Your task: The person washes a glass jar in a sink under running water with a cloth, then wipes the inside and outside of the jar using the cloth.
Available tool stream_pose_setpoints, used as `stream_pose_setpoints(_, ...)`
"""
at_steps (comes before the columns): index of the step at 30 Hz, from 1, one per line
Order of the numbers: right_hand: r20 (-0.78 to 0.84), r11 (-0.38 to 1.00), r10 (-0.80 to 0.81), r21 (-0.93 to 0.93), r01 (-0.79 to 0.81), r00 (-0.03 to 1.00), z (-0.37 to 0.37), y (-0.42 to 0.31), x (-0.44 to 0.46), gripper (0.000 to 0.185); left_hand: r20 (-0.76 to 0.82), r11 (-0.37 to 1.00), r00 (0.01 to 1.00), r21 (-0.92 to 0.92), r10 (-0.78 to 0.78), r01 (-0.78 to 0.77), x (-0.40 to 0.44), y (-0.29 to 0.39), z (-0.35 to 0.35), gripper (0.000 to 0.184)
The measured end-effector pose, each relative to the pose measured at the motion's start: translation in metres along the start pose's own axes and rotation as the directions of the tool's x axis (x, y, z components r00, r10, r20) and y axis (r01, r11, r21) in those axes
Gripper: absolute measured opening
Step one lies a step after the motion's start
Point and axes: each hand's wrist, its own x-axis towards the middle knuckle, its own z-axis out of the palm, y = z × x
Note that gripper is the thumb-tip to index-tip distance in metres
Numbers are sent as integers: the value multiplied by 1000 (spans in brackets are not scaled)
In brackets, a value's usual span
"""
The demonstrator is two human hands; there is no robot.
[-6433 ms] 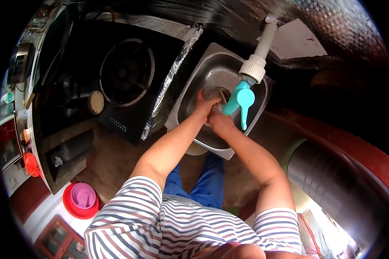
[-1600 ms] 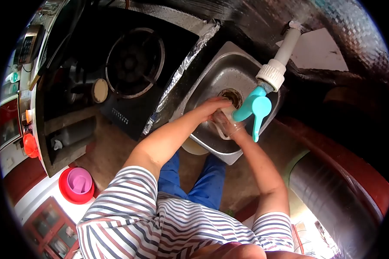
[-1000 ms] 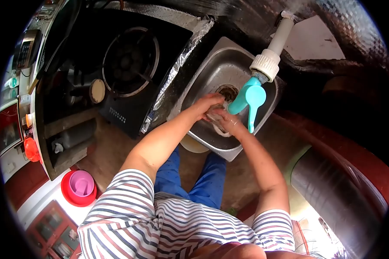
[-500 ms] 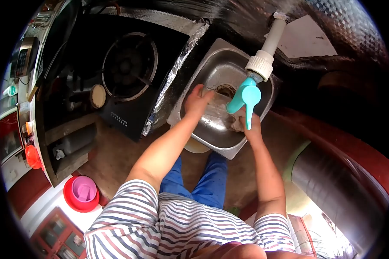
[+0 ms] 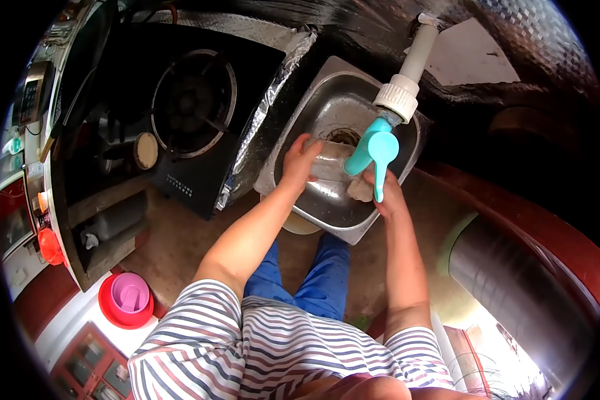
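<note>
My left hand [image 5: 301, 162] is closed around one end of a clear, see-through container [image 5: 331, 162], which lies sideways over the sink. Whether it is glass or plastic I cannot tell. On the other side, my right hand [image 5: 390, 195] grips a pale, crumpled cloth [image 5: 360, 190] near the container's other end. The turquoise tap [image 5: 382, 144] hangs over that end and hides part of it and some of my right fingers. Beneath both hands is the stainless steel sink [image 5: 337, 229], with its dark drain [image 5: 343, 137] behind the container.
A black gas stove [image 5: 193, 100] stands left of the sink, edged by foil [image 5: 267, 110]. The white tap pipe [image 5: 420, 53] reaches in from the wall. A red basin [image 5: 123, 325] with a pink one [image 5: 130, 293] sits at lower left. A large metallic cylinder [image 5: 513, 293] stands at right.
The container has turned slightly in my left hand and shows more clearly. My right hand and the cloth have shifted a little toward me and left. The whole view has moved slightly.
</note>
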Motion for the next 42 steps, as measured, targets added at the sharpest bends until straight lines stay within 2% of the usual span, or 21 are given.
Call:
stream_pose_setpoints(2,289,981,8,184,-63,957,1,-8,-3,68,80,998,996,-51,-29,33,4,2,-10,53)
stream_pose_setpoints(7,478,970,-30,224,-89,878,11,-8,-1,73,293,991,956,-126,-14,53,17,15,-20,49)
stream_pose_setpoints(9,449,993,-117,75,93,886,20,2,3,75,351,992,933,-116,80,-41,19,22,-17,48)
stream_pose_setpoints(10,506,910,-72,-320,265,859,34,0,6,71,358,991,924,-22,133,-134,21,19,-12,48)
stream_pose_setpoints(11,424,785,159,-602,146,892,40,-5,-3,75,358,991,925,-20,130,-132,25,17,-10,48)
stream_pose_setpoints(14,388,729,125,-660,181,913,35,18,13,73,442,972,868,-43,226,-231,28,19,-8,52)
stream_pose_setpoints(16,650,96,-98,-748,657,754,14,51,44,60,368,999,929,-17,44,-40,18,24,-6,53)
stream_pose_setpoints(17,647,97,-100,-750,655,756,8,52,53,60,283,989,949,-10,-138,147,15,25,-5,54)
stream_pose_setpoints(22,691,135,-138,-696,705,709,-14,50,87,21,228,885,857,59,-462,462,27,13,-16,60)
stream_pose_setpoints(24,638,361,-243,-639,679,730,-15,60,89,18,251,811,781,32,-573,585,31,11,-25,62)
stream_pose_setpoints(25,608,462,-295,-584,667,737,0,48,79,16,337,821,773,-2,-537,571,26,11,-31,64)
stream_pose_setpoints(27,607,219,-272,-716,662,747,21,4,36,19,418,827,759,-31,-500,562,10,8,-31,68)
stream_pose_setpoints(28,605,221,-273,-717,661,748,31,-11,26,19,388,935,874,-78,-292,347,-3,8,-24,72)
stream_pose_setpoints(29,476,459,-130,-749,478,870,39,-24,18,22,348,987,936,-119,-61,108,-9,8,-20,77)
stream_pose_setpoints(31,356,641,51,-728,243,933,38,-27,18,24,401,986,916,-155,10,57,-5,12,-22,86)
stream_pose_setpoints(33,367,933,71,-354,68,928,26,-17,23,29,445,987,881,-71,158,-142,-5,14,-20,81)
stream_pose_setpoints(37,341,977,88,-214,-14,936,26,3,19,32,397,993,911,-78,117,-93,5,6,-18,74)
stream_pose_setpoints(39,460,627,-111,-655,422,881,24,17,24,36,306,973,951,-204,-40,107,3,10,-12,69)
stream_pose_setpoints(40,664,201,-403,-608,768,630,21,19,30,39,298,979,949,-133,-107,152,3,12,-10,59)
stream_pose_setpoints(41,665,200,-404,-605,770,628,14,17,35,39,297,980,949,-133,-105,149,10,8,-13,59)
stream_pose_setpoints(42,678,131,-286,-672,728,677,8,10,38,38,368,936,877,-46,-309,349,16,9,-16,58)
